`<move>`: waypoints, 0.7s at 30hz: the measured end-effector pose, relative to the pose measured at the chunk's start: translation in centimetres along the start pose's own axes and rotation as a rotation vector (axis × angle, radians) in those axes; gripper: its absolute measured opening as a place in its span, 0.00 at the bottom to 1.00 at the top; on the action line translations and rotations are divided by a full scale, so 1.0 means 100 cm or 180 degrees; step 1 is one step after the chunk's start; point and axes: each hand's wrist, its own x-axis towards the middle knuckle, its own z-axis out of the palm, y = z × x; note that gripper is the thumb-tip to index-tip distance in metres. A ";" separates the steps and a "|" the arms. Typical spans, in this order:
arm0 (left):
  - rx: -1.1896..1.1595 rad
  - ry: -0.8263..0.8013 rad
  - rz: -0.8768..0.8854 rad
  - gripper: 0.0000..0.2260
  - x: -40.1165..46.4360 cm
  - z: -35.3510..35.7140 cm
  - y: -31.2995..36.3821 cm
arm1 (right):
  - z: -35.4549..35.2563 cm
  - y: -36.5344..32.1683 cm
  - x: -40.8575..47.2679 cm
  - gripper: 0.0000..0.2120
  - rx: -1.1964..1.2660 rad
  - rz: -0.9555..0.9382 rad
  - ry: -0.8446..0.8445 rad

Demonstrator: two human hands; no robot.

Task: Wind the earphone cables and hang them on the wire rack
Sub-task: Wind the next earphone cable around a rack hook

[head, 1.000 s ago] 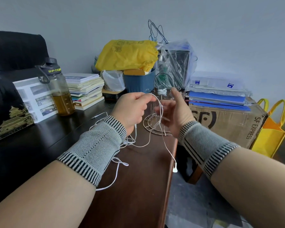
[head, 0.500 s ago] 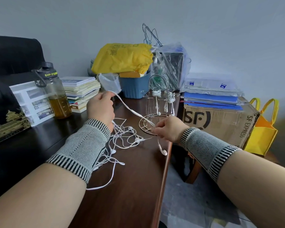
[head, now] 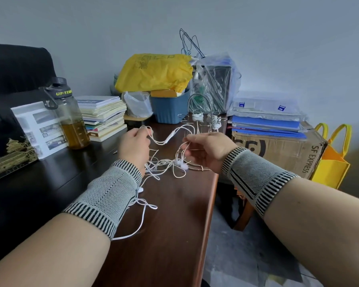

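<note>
A white earphone cable (head: 167,138) with an inline remote hangs in a slack curve between my hands above the brown table. My left hand (head: 134,148) pinches one end of it near the fingertips. My right hand (head: 207,149) pinches the other part, with the earbuds (head: 181,164) dangling below it. More loose white cables (head: 153,166) lie tangled on the table under my hands. The wire rack (head: 199,108) stands just behind my right hand, with wound white bundles (head: 197,117) hanging on its hooks.
A bottle of amber liquid (head: 71,119) and a stack of books (head: 104,119) stand at the left. A blue bin (head: 170,109) with a yellow bag is behind the rack. The table edge (head: 210,195) drops off at the right beside a cardboard box (head: 278,150).
My left hand has come down and right, my right hand has risen, and the cable between them has gone from taut to a slack curve. The earbuds have lifted off the table.
</note>
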 end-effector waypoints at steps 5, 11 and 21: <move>0.0133 0.0132 -0.0176 0.08 0.005 -0.012 -0.002 | -0.022 0.001 -0.003 0.09 0.0226 0.0084 0.0018; 0.1612 -0.1235 0.0160 0.06 -0.018 0.002 -0.005 | -0.020 0.002 -0.005 0.13 0.0371 0.0137 -0.0027; 0.2766 -0.1175 0.0754 0.11 -0.023 0.019 -0.014 | -0.020 0.001 -0.010 0.12 0.0561 0.0101 -0.0003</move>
